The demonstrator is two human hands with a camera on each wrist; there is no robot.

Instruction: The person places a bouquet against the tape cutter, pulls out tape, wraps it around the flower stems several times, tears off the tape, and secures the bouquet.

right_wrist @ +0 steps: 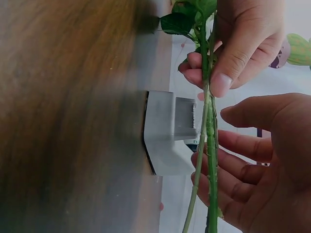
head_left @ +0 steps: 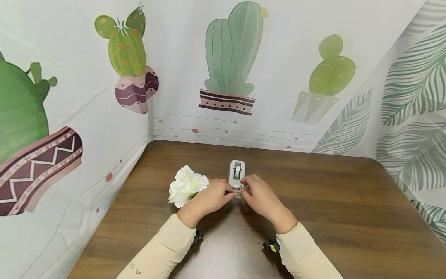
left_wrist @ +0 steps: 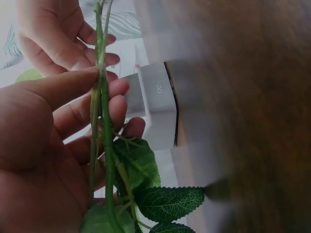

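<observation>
wooden table [head_left: 331, 201]; left hand [head_left: 209, 197] pinches flower stems [left_wrist: 103, 121] by tape dispenser [head_left: 237, 173].

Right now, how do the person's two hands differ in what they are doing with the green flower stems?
The left hand pinches the thin green flower stems between thumb and fingers; the right hand lies open, fingers relaxed behind them. The left sits nearer the white flower, the right farther along the stems. Both work beside the white tape dispenser.
</observation>
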